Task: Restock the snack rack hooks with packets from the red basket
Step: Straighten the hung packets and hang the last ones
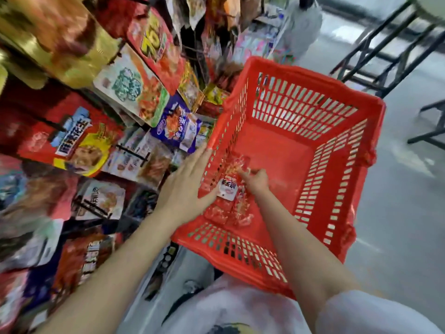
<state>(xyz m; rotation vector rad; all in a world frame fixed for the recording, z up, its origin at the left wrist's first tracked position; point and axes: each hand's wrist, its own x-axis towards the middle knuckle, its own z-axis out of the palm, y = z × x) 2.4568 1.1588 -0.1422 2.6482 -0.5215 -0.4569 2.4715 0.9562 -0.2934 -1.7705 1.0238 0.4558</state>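
Packets (pixel 228 201) lie at the lower left of the red basket (pixel 337 150), centre frame. Right hand (pixel 256 180) is curled on the top packet; left hand (pixel 185 186) is pressed flat against the basket wall. Judged light, crinkly, slippery; best pinched at the white header card. Packet count is blurred, rack hooks mostly hidden.

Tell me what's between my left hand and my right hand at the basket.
In the head view, the red basket's slotted side wall separates the left hand outside from the right hand inside, with a red snack packet there too.
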